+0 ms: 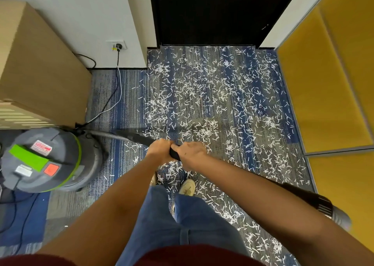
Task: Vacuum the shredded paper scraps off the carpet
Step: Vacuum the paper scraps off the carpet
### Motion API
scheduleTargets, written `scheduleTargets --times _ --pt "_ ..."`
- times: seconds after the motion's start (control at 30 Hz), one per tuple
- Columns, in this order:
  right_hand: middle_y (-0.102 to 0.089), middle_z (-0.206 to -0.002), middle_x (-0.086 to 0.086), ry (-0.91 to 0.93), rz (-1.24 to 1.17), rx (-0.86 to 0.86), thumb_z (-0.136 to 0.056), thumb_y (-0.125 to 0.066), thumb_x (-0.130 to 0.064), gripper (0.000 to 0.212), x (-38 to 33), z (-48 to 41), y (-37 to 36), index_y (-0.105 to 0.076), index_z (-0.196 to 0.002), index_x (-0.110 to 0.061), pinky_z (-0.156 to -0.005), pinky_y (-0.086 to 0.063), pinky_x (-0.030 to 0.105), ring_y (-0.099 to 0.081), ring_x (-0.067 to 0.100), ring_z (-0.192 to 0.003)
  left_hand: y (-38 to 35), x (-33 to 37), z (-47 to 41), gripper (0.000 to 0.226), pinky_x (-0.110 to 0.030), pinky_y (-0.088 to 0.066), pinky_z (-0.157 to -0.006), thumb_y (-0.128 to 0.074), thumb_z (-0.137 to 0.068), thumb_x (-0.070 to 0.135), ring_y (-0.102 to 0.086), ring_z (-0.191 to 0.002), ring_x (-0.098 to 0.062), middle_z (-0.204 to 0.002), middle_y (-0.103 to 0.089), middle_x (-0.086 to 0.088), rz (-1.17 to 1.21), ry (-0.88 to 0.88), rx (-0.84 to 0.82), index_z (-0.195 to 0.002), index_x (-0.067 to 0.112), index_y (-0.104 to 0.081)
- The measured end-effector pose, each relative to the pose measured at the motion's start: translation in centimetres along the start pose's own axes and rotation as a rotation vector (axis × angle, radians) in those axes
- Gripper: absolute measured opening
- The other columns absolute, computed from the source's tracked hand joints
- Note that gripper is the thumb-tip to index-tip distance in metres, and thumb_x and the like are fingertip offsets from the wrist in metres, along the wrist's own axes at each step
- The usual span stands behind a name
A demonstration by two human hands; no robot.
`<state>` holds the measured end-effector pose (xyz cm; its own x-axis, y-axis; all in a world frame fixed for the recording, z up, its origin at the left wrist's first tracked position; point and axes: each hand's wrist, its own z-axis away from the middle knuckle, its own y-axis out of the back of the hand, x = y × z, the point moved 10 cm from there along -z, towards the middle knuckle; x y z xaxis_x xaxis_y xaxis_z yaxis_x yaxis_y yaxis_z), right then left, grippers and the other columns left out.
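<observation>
**Both hands clamped on the vacuum pipe above a carpet thick with paper scraps**

The person stands looking down, both arms reaching forward and meeting in the middle of the view. The left hand [159,150] and the right hand [190,154] sit side by side, nearly touching. Each has its fingers curled tightly round the black pipe [311,198], knuckles upward. The left forearm comes in from the lower left and the right forearm from the lower right, and the right one lies over the pipe's length.

The pipe's long axis runs on a slant. From the hands it points down toward the carpet's near right corner, where its black ribbed part meets a grey section. On the other side of the hands it joins the grey hose [107,134], which leads left to the round grey and green vacuum cleaner [44,160] standing at the carpet's left edge.

White paper scraps [202,95] cover the blue and grey carpet [121,103] from its far edge at the black door [212,12] to the right edge along the yellow panels [323,83]. They also lie around the person's shoes [187,186]. A cardboard box [36,63] stands at the far left. A power cord [113,95] runs from the wall socket [117,44] to the cleaner.
</observation>
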<state>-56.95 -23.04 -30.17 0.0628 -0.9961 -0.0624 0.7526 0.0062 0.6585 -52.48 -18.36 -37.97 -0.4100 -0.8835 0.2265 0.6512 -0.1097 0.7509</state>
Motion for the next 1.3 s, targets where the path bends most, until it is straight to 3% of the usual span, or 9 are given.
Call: scheduleTargets --times 0.17,0.27,0.33,0.5,0.6,0.77,0.87,1.03,1.3 --pt "-0.035 -0.072 0.002 -0.011 -0.008 0.017 -0.093 -0.048 -0.006 0.063 0.9 0.2 0.3 -0.021 -0.147 -0.021 -0.074 -0.048 0.027 -0.046 0.017 -0.071 0.2 0.7 -0.4 0.022 -0.035 -0.051 -0.080 -0.055 -0.089 0.026 -0.064 -0.095 -0.027 -0.099 -0.065 -0.007 0.013 -0.013 0.030 -0.108 0.016 -0.059" --pt "-0.036 -0.073 0.003 -0.057 -0.033 0.007 -0.094 -0.046 -0.006 0.065 2.2 0.4 0.2 -0.015 -0.149 -0.021 -0.078 -0.053 0.028 -0.040 0.014 -0.061 0.7 2.1 -1.0 0.020 -0.035 -0.051 -0.079 -0.052 -0.091 0.022 -0.063 -0.096 -0.028 -0.101 -0.063 -0.008 0.004 -0.040 0.040 -0.109 0.015 -0.057" --pt "-0.041 -0.076 0.002 -0.097 -0.080 0.004 -0.094 -0.046 -0.005 0.068 3.1 0.4 0.1 -0.012 -0.151 -0.021 -0.082 -0.054 0.032 -0.048 0.017 -0.071 0.9 2.9 -1.8 0.023 -0.036 -0.051 -0.081 -0.051 -0.091 0.020 -0.062 -0.098 -0.029 -0.107 -0.060 -0.011 -0.010 -0.055 0.026 -0.113 0.016 -0.055" --pt "-0.056 -0.110 0.008 -0.202 -0.165 0.007 -0.093 -0.052 -0.008 0.079 5.1 0.2 0.0 -0.003 -0.153 -0.022 -0.085 -0.054 0.034 -0.053 0.020 -0.088 1.5 4.6 -3.8 0.025 -0.034 -0.051 -0.085 -0.052 -0.094 0.014 -0.062 -0.100 -0.028 -0.118 -0.053 -0.011 -0.025 -0.082 -0.013 -0.119 0.016 -0.053" --pt "-0.057 -0.109 0.010 -0.235 -0.207 0.012 -0.093 -0.052 -0.008 0.079 5.8 -0.2 0.3 -0.002 -0.153 -0.020 -0.084 -0.053 0.032 -0.051 0.020 -0.084 1.9 5.1 -4.8 0.028 -0.032 -0.051 -0.085 -0.057 -0.092 0.012 -0.063 -0.096 -0.026 -0.119 -0.052 -0.011 -0.008 -0.084 -0.035 -0.119 0.015 -0.052" --pt "-0.048 -0.090 0.007 -0.252 -0.257 0.010 -0.092 -0.054 -0.008 0.081 6.3 -0.9 0.6 -0.002 -0.153 -0.021 -0.085 -0.053 0.033 -0.050 0.020 -0.083 2.6 5.0 -5.9 0.029 -0.032 -0.050 -0.087 -0.057 -0.092 0.012 -0.061 -0.098 -0.024 -0.117 -0.051 -0.010 -0.035 -0.097 -0.040 -0.121 0.011 -0.052" --pt "-0.053 -0.099 0.007 -0.253 -0.243 0.020 -0.092 -0.056 -0.012 0.084 6.1 -1.4 0.9 0.002 -0.153 -0.020 -0.082 -0.052 0.031 -0.050 0.020 -0.082 3.0 4.7 -6.2 0.031 -0.030 -0.050 -0.084 -0.058 -0.093 0.015 -0.058 -0.090 -0.021 -0.112 -0.051 -0.007 -0.059 -0.115 -0.023 -0.123 0.015 -0.051" --pt "-0.056 -0.112 0.011 -0.253 -0.217 0.031 -0.091 -0.060 -0.017 0.088 5.1 -2.6 2.2 0.003 -0.152 -0.018 -0.081 -0.051 0.032 -0.052 0.022 -0.087 4.6 2.9 -6.7 0.041 -0.036 -0.052 -0.089 -0.065 -0.087 0.022 -0.058 -0.104 -0.027 -0.118 -0.049 -0.007 -0.073 -0.154 -0.003 -0.124 0.023 -0.048" --pt "-0.057 -0.117 0.009 -0.271 -0.230 0.041 -0.092 -0.058 -0.014 0.077 2.6 -6.0 8.5 -0.008 -0.151 -0.017 -0.082 -0.050 0.032 -0.051 0.022 -0.088 9.3 -1.7 -8.8 0.041 -0.041 -0.050 -0.092 -0.062 -0.087 0.030 -0.057 -0.108 -0.032 -0.118 -0.049 -0.011 -0.054 -0.215 0.017 -0.125 0.023 -0.048"
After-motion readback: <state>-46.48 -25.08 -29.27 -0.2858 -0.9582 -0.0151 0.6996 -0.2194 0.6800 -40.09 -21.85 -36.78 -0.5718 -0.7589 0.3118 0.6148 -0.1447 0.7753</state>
